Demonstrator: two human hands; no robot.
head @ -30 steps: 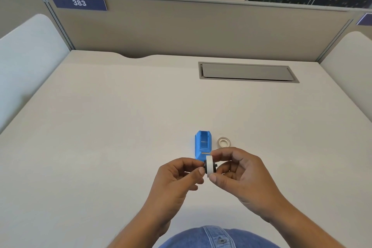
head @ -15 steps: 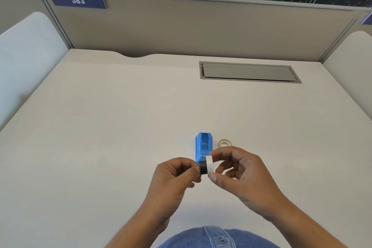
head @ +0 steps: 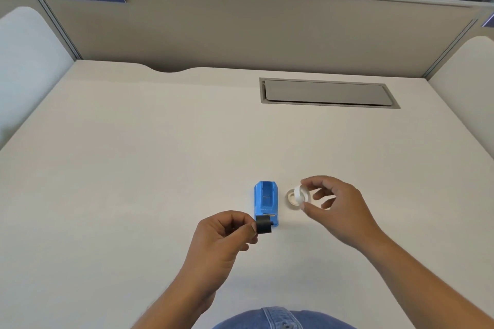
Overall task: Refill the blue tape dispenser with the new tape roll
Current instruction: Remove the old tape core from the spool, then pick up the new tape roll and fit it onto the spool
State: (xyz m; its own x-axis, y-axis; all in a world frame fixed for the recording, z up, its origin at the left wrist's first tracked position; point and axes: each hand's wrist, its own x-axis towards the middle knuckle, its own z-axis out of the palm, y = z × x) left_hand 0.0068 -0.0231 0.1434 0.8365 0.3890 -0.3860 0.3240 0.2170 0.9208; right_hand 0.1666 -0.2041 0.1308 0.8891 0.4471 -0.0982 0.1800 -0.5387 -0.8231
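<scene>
Between the thumb and forefinger of the right hand a thin white ring is pinched on edge, held just above a flat tape roll that lies on the surface. The two overlap in this view, so I cannot tell whether the pinched ring is an empty core or the new roll itself, nor whether it touches the one below. The other fingers of that hand are loosely spread. The left hand has its fingers pressed on a small black spindle, held free of the surface just in front of the near end of the blue tape dispenser.

The dispenser lies between the hands, its long axis running away from the person, its open well facing up and apparently empty. The roll sits just right of it, nearer the right hand; the spindle must pass through the roll's hole before both drop into the well. The dispenser is a small bright-blue plastic body with a pale strip inside.
</scene>
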